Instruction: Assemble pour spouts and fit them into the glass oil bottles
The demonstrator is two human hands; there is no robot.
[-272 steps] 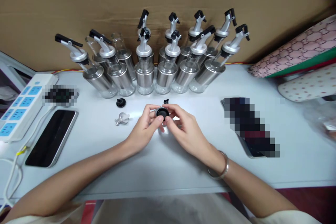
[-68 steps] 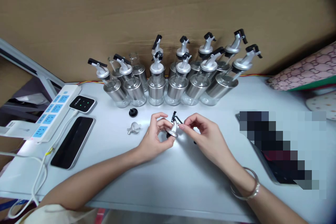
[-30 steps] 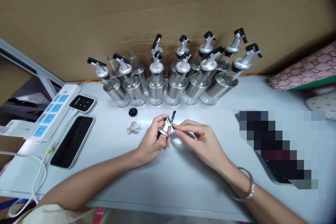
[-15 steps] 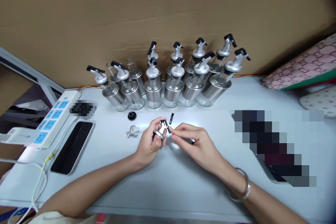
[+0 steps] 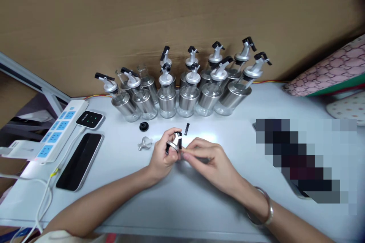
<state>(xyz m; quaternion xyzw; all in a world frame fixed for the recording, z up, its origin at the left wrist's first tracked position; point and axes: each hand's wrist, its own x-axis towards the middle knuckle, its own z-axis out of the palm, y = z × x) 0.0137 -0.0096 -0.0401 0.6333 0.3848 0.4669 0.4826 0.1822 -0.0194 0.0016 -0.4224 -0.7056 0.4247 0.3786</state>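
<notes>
My left hand [image 5: 163,155] is wrapped around a silver bottle pourer [image 5: 177,139] with a black flip lever [image 5: 180,142] and a dark ring at its base. From the right, my right hand [image 5: 212,159] meets it, thumb and forefinger pinched at the lever's lower end; the fingertips partly hide the contact. On the table left of my left hand lie a loose silver pourer body [image 5: 145,143] and, farther back, a round black stopper [image 5: 144,126]. A small loose black lever [image 5: 187,129] rests just behind my hands.
Several glass bottles with steel bands [image 5: 167,102] stand along the cardboard wall [image 5: 142,15], most topped with pourers. At left are a power strip [image 5: 61,131], a small black device [image 5: 90,119], a phone [image 5: 80,161] and white cables [image 5: 45,190]. A blurred-out area covers the right side.
The lever on the held pourer has swung from slanting outward to hanging nearly straight down. My right fingertips have moved slightly down and left with it.
</notes>
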